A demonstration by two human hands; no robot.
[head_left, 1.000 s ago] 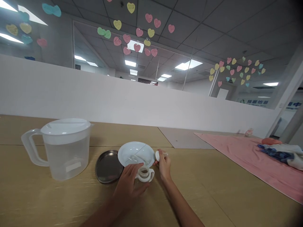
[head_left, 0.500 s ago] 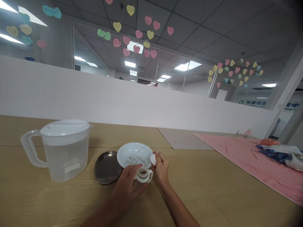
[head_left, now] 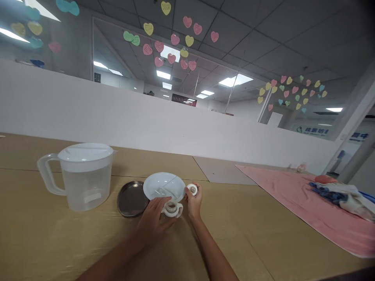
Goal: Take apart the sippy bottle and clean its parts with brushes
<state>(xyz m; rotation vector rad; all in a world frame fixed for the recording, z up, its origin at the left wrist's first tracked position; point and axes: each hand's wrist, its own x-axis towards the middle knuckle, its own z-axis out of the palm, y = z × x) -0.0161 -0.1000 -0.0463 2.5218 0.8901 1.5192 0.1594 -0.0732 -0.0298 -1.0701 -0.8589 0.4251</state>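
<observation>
My left hand [head_left: 155, 218] is closed round a small bottle [head_left: 171, 208] with a white handle ring and an uncapped round mouth facing up. One loop handle sticks out on its right; the bottle's body is mostly hidden. Between the fingers of my right hand [head_left: 193, 203] is a round white bottle cap [head_left: 192, 189], its hollow underside towards me. Just beyond both hands stands a white bowl [head_left: 152, 181] with clear pieces in it, too indistinct to name. A dark round metal tray [head_left: 132, 200] lies beside the bowl, left of my left hand.
To the left stands a lidded translucent pitcher [head_left: 88, 179] with clear liquid in it. A pink cloth [head_left: 281, 191] covers the table's right side, with a bundle of fabric [head_left: 336, 193] on it. A white partition [head_left: 175, 125] closes off the back.
My right hand has turned the cap so its hollow underside shows, and moved it a little away from the bottle. My left hand keeps its hold. The camera view has shifted slightly.
</observation>
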